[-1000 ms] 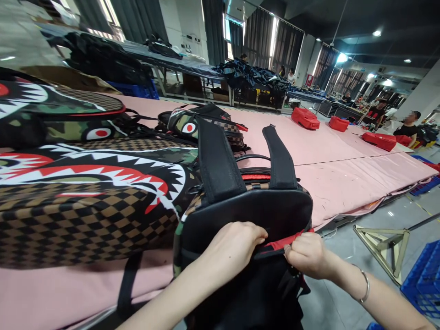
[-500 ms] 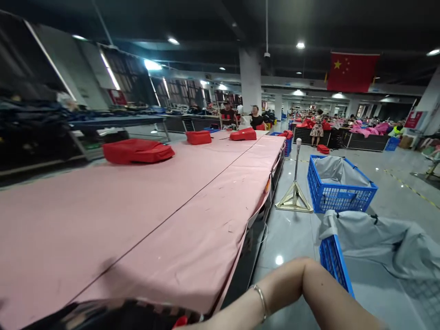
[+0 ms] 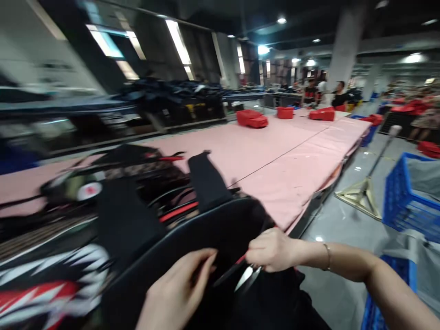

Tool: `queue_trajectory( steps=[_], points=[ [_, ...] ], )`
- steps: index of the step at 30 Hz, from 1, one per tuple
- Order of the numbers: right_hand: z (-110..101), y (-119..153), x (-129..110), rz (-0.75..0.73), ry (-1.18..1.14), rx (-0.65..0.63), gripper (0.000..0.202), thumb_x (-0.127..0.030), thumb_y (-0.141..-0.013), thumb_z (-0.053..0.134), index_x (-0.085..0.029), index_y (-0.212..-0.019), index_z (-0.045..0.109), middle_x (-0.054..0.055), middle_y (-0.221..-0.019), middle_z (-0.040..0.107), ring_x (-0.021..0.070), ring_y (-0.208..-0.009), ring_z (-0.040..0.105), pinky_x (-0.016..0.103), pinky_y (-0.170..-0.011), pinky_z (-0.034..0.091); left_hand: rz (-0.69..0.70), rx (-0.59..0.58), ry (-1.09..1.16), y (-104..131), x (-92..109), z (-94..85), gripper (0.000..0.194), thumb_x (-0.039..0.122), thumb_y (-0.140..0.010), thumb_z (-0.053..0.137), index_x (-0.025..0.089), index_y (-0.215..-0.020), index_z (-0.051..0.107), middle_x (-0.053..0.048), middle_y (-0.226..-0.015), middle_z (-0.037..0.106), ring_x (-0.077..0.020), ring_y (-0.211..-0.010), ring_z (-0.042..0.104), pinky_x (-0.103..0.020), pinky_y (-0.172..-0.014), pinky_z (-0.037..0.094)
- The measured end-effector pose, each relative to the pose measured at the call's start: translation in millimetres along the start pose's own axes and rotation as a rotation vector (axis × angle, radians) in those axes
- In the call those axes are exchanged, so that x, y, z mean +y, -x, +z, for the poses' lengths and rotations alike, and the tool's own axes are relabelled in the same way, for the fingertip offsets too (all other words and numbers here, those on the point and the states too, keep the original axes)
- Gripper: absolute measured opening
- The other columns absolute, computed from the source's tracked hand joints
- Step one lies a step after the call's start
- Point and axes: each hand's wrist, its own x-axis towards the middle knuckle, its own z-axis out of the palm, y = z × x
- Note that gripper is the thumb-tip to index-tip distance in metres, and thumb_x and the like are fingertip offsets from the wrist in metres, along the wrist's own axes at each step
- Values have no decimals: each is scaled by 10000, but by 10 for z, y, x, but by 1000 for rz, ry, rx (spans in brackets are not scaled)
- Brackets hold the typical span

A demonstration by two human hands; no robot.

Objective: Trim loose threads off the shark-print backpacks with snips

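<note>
A large black bag [image 3: 195, 229] with wide black straps lies at the near end of the pink-covered table [image 3: 275, 160]. My right hand [image 3: 270, 250] is closed around small metal scissors [image 3: 246, 277], their blades pointing down and left over the bag's dark opening; a bit of red edging shows beside the fingers. My left hand [image 3: 185, 284] is at the bag's front, thumb and fingertips curled together; what lies between them, if anything, is too small to make out.
Patterned dark bags [image 3: 89, 192] lie at the left, one with a white-and-red teeth print. Red bags [image 3: 252, 118] sit farther along the table. Right of it stand a metal-footed post [image 3: 360, 197] and blue crates [image 3: 405, 192]. People [image 3: 340, 96] are beyond.
The view has swung left and down. Both hands, the scissors and the black bag now show, where earlier only the right forearm and a dark edge did.
</note>
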Motion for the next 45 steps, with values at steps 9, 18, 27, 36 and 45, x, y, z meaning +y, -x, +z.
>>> queue_trajectory(
  steps=[9, 18, 27, 36, 45],
  points=[
    [-11, -37, 14, -60, -19, 136, 145, -97, -728, 402, -180, -676, 508, -11, -587, 447, 117, -514, 399, 241, -491, 298, -117, -116, -159, -179, 225, -46, 227, 331, -847, 444, 243, -974, 610, -7, -857, 669, -122, -710, 630, -196, -587, 451],
    [-31, -42, 70, 69, -147, -3, 147, -96, -743, 439, -171, -838, 522, 7, -706, 537, 131, -625, 502, 245, -552, 356, -160, -178, -161, -163, 314, 1, 261, 274, -866, 365, 198, -833, 612, -29, -831, 657, -133, -710, 619, -224, -614, 448],
    [-412, -240, 280, 186, -130, -22, 146, -218, -874, 459, -147, -990, 510, 61, -878, 579, 166, -778, 517, 273, -667, 381, -373, -249, -67, -58, 252, -63, 231, 226, -850, 329, 189, -777, 545, -48, -829, 660, -181, -755, 628, -279, -667, 451],
    [-460, -629, 265, -183, 174, -123, 236, -83, -888, 356, -170, -759, 534, -1, -673, 504, 132, -625, 411, 293, -591, 242, -361, -208, -36, -20, 262, 1, 213, 163, -818, 327, 192, -779, 534, -37, -823, 650, -180, -749, 621, -285, -660, 443],
    [-441, -692, 220, -285, 215, -154, 225, -88, -894, 357, -173, -755, 512, -6, -652, 489, 144, -609, 387, 304, -586, 212, -357, -178, -83, -22, 260, 30, 219, 213, -837, 347, 186, -766, 552, -53, -800, 654, -181, -703, 623, -275, -606, 434]
  ],
)
